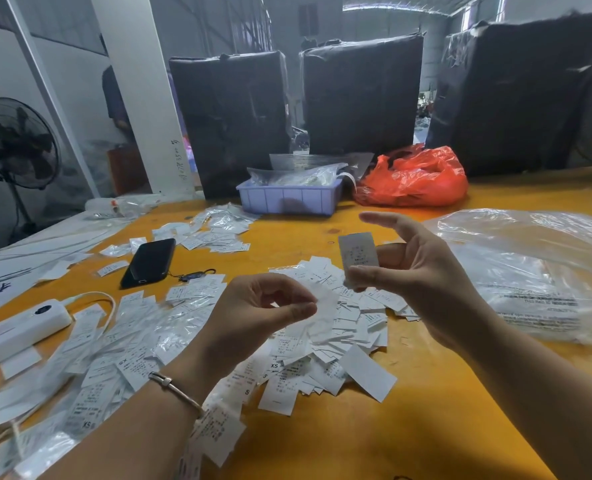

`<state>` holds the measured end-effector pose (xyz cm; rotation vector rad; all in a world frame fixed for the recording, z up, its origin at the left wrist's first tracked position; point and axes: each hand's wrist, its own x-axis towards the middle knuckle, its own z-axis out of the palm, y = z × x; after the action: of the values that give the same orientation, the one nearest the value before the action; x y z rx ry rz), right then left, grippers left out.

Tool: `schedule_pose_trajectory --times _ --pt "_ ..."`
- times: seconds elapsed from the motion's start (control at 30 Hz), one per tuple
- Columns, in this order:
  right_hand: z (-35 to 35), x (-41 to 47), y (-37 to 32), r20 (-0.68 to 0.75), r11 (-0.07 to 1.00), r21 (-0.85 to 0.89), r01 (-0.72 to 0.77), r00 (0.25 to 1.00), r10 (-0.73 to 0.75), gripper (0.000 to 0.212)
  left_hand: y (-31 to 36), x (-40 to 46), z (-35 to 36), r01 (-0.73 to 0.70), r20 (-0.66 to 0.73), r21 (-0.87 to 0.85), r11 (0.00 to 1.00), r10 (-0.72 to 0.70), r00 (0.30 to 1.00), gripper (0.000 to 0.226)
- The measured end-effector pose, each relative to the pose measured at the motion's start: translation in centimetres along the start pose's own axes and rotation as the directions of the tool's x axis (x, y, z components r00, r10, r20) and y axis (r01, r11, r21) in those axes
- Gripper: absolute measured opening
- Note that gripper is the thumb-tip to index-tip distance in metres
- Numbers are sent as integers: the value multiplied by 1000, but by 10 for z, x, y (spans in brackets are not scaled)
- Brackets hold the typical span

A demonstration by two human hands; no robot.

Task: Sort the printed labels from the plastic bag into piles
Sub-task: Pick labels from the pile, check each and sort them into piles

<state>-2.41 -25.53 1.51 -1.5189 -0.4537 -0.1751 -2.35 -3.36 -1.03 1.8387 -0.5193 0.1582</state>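
Observation:
My right hand (412,268) pinches one printed label (358,258) upright between thumb and fingers, above the table. My left hand (253,313) is held just left of it, fingers curled, pinching a small clear plastic sleeve (324,306) at the thumb tip. Below both hands lies a large loose pile of white labels (325,355) on the orange table (374,438). More labels and clear sleeves spread to the left (124,344), and a smaller pile (218,230) lies farther back.
A black phone (149,261) and a white power strip (13,330) lie at the left. A blue bin (289,199) and a red plastic bag (412,178) stand at the back before black wrapped bales. Clear plastic bags (537,271) cover the right side.

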Motion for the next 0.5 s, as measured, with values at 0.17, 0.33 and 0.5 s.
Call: schedule_pose_trajectory --times 0.17,0.33,0.5 --pt "-1 4 2 -95 1000 -5 -11 995 10 15 0 0 0 23 1 27 999 -23 1000 16" --pt "-2 2 -1 -95 998 56 26 995 -20 15 1 -1 1 12 -5 27 1000 -12 1000 20" --pt "-1 -1 -1 -25 993 77 87 996 -86 9 -1 1 0 8 -9 34 999 -8 1000 25"
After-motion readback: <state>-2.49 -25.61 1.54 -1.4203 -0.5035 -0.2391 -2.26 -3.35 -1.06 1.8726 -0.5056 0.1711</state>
